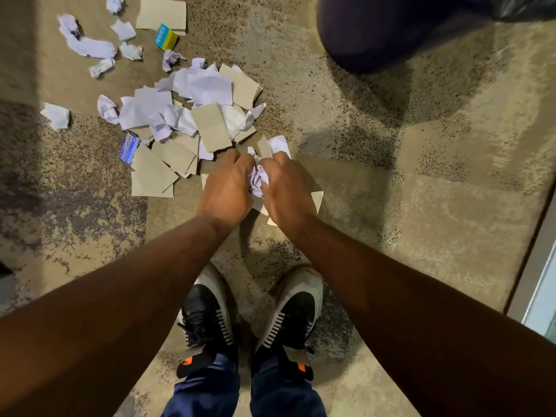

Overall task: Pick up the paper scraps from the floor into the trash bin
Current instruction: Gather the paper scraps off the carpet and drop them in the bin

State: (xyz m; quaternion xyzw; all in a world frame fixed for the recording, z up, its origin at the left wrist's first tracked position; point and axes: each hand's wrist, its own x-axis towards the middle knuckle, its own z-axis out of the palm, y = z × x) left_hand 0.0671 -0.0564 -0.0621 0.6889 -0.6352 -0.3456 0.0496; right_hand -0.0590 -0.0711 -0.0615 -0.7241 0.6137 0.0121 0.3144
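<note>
Head view, looking straight down at the carpet point(391, 206).

Left hand point(227, 191) and right hand point(285, 191) are side by side, reaching down just ahead of the shoes point(207, 314). Both hands have a narrow grip: the fingers curl inward and together hold a crumpled white paper wad point(259, 179), which shows in the gap between them. Tan card pieces point(317, 198) stick out from under the right hand; whether that hand holds them or they lie on the floor below cannot be told. A white slip point(279, 145) and a tan strip lie just beyond the fingertips.

The main scrap pile point(186, 115) sits on the carpet ahead and to the left of the hands: white sheets, some flat and some crumpled, mixed with flat tan cards that overlap one another. At its left edge lies a small blue carton point(128, 151). Farther off, toward the top left, lie scattered white balls point(87, 46), a tan sheet point(161, 12) and a teal-and-yellow box point(165, 37). One loose white ball point(56, 115) lies apart at far left.

The bin point(391, 28), dark and blurred, stands at the top right, well apart from the pile and the hands. Its opening is not visible.

A pale strip point(538, 266) runs along the right edge of the carpet.
</note>
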